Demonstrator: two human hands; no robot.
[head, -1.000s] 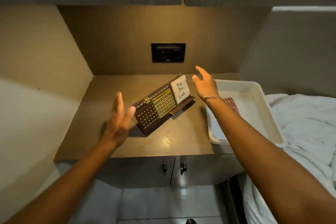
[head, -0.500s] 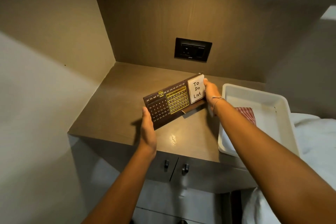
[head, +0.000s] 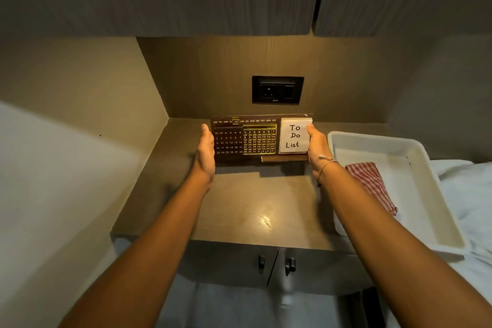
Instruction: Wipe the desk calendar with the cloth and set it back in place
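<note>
The dark brown desk calendar (head: 246,141) with a white "To Do List" pad on its right end faces me squarely, held between both hands just above or at the counter near the back wall. My left hand (head: 205,153) presses its left end with flat fingers. My right hand (head: 318,149) grips the right end beside the pad. The red-and-white striped cloth (head: 371,184) lies folded in the white tray (head: 426,168) to the right, partly hidden by my right forearm.
A brown counter (head: 255,202) sits in a niche between a left side wall and the tray. A black wall socket (head: 277,90) is just behind the calendar. Cabinet doors with two handles (head: 275,265) are below, upper cabinets above, white bedding (head: 468,194) at right.
Both hands closed in on the calendar's ends, took hold of it, and turned it from a slanted position to square-on, farther back toward the wall.
</note>
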